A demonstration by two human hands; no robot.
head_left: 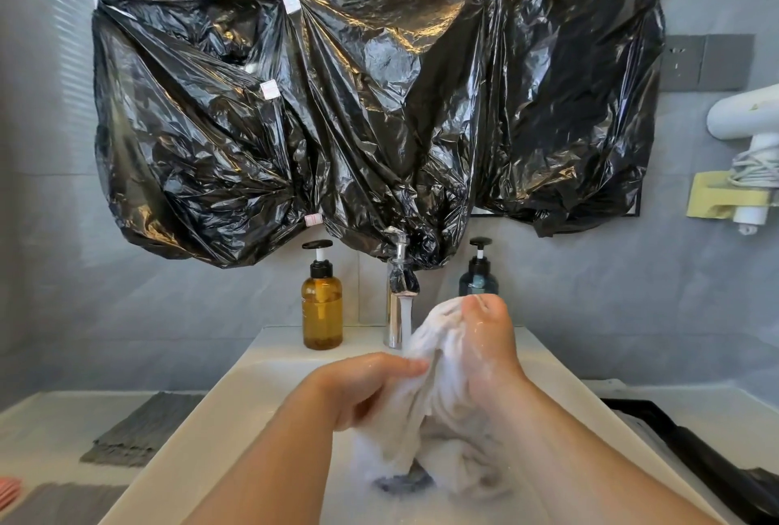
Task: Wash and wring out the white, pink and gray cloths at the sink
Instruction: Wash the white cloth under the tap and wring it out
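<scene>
We see a wet, crumpled white terry cloth [425, 406] bunched over the middle of a white, smooth rectangular sink [202, 419], its lower folds trailing into foamy water on the basin floor. The left hand [362, 394] has its fingers curled in, thumb and fingertips pinching a fold on the cloth's left side. The right hand [493, 347], slick with suds, is closed round the cloth's raised upper end, just beside the thin stream running from the upright chrome tap [396, 313].

The basin walls slope wide on both sides of the forearms. On the back ledge, a round amber plastic pump bottle [322, 305] stands left of the tap and a dark teal pump bottle [478, 276] right of it, partly hidden by the right hand. On the pale counter left of the sink lies a flat, ribbed gray cloth [143, 427]; a pink cloth's edge [9, 491] shows at the frame's far left. Crinkled, glossy black plastic sheeting [337, 103] hangs on the wall above the tap.
</scene>
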